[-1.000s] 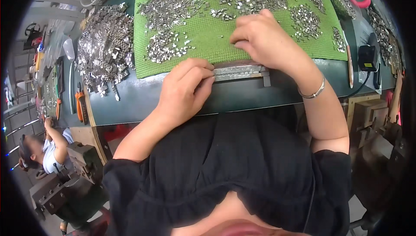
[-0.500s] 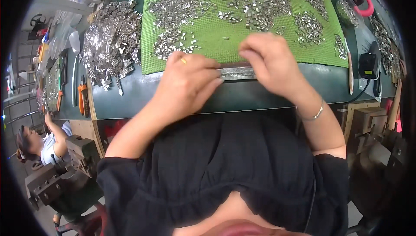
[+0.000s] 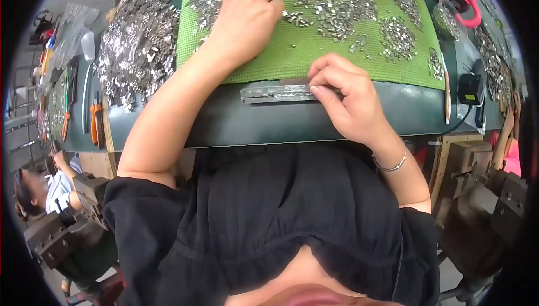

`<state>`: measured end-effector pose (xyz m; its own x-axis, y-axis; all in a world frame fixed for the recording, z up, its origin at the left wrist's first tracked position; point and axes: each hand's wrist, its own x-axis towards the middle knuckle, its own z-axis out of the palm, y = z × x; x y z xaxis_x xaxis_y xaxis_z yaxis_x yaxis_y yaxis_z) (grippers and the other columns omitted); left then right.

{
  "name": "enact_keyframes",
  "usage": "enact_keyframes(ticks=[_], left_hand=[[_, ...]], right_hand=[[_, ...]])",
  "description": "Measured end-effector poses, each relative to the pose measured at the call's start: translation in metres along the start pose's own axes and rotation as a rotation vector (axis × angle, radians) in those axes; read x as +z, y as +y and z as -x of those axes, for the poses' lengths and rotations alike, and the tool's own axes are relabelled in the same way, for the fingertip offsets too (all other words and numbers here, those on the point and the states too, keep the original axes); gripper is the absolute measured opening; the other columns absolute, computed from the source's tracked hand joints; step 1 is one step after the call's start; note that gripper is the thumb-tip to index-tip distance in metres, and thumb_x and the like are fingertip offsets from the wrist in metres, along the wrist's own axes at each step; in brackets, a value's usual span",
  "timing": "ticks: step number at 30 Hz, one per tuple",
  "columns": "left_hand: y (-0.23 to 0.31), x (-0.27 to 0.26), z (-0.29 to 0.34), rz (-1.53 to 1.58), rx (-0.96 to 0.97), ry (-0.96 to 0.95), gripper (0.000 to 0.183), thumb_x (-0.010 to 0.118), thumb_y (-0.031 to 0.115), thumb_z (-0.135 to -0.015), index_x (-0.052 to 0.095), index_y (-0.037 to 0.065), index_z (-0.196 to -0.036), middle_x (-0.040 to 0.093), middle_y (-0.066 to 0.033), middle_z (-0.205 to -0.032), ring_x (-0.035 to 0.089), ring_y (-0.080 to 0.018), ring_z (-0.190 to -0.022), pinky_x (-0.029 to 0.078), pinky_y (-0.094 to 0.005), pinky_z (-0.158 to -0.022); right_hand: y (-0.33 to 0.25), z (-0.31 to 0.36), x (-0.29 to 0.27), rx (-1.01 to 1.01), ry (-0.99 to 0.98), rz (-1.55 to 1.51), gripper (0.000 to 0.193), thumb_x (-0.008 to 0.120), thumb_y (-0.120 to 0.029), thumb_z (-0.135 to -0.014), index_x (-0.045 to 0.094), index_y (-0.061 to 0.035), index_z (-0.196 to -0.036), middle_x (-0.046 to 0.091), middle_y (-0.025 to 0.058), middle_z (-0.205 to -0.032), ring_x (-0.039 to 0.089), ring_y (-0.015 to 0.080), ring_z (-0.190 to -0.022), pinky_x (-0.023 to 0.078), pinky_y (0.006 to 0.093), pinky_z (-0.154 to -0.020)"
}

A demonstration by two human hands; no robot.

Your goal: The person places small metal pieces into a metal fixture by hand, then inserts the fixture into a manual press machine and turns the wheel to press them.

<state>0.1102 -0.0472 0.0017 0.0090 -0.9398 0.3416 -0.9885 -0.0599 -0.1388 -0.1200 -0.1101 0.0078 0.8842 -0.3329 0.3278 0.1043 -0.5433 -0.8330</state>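
Note:
A long, narrow metal bar (image 3: 278,92) with a channel along it lies on the dark green table, just below the front edge of the green mat (image 3: 264,69). My right hand (image 3: 351,95) has its thumb and bent fingers closed on the bar's right end. Over the back left of the mat, my left hand (image 3: 247,22) reaches into a heap of small silvery metal pieces (image 3: 208,3). Its fingers are curled downward; the tips and anything between them are hidden. A single tiny metal piece (image 3: 291,46) lies alone between the two hands.
More metal-piece heaps (image 3: 359,3) spread over the mat. Left of it stands a large pile of metal parts (image 3: 140,48), with orange-handled pliers (image 3: 97,122) beyond. At right are a black adapter (image 3: 470,88) with a cable and a plastic cup (image 3: 447,18). A co-worker (image 3: 42,188) sits far left.
My left hand has left the bar and moved up and away to the heap at the back left of the mat. My right hand stays at the bar's right end, its thumb now on it.

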Motion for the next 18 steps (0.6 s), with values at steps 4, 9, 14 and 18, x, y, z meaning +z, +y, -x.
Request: enact_keyframes(ticks=[4, 9, 14, 18], left_hand=[[0.008, -0.019, 0.008, 0.271, -0.141, 0.066, 0.007, 0.066, 0.012, -0.087, 0.065, 0.006, -0.090, 0.068, -0.0092, -0.088, 0.064, -0.0288, -0.087, 0.044, -0.0443, -0.083], [0.023, -0.066, 0.033, 0.817, -0.263, -0.031, 0.015, 0.072, 0.006, -0.085, 0.070, 0.000, -0.098, 0.072, -0.0096, -0.083, 0.070, -0.0202, -0.082, 0.051, -0.0300, -0.079], [0.030, -0.071, 0.057, 0.985, -0.340, -0.106, 0.013, 0.075, 0.003, -0.083, 0.074, 0.001, -0.096, 0.070, -0.0077, -0.082, 0.066, -0.0161, -0.078, 0.051, -0.0290, -0.076], [0.037, -0.070, 0.068, 0.913, -0.247, -0.003, 0.013, 0.076, 0.000, -0.079, 0.074, 0.001, -0.092, 0.068, -0.0083, -0.081, 0.064, -0.0190, -0.074, 0.050, -0.0309, -0.070]], right_hand=[[0.002, -0.001, 0.002, -0.026, -0.036, 0.041, 0.006, 0.062, 0.008, -0.082, 0.059, 0.0036, -0.083, 0.061, 0.0130, -0.089, 0.059, 0.0246, -0.075, 0.047, 0.0322, -0.067], [0.003, -0.005, -0.002, -0.034, -0.080, 0.073, 0.009, 0.062, 0.010, -0.079, 0.056, 0.0037, -0.082, 0.059, 0.0149, -0.086, 0.059, 0.0298, -0.076, 0.047, 0.0350, -0.068], [0.004, -0.007, 0.001, -0.147, -0.093, 0.171, 0.013, 0.061, 0.009, -0.073, 0.053, 0.0024, -0.081, 0.054, 0.0160, -0.085, 0.055, 0.0365, -0.078, 0.046, 0.0425, -0.067], [0.007, 0.003, 0.006, -0.297, -0.058, 0.401, 0.018, 0.066, 0.003, -0.069, 0.058, 0.0006, -0.085, 0.058, 0.0132, -0.092, 0.057, 0.0326, -0.084, 0.048, 0.0406, -0.071]])
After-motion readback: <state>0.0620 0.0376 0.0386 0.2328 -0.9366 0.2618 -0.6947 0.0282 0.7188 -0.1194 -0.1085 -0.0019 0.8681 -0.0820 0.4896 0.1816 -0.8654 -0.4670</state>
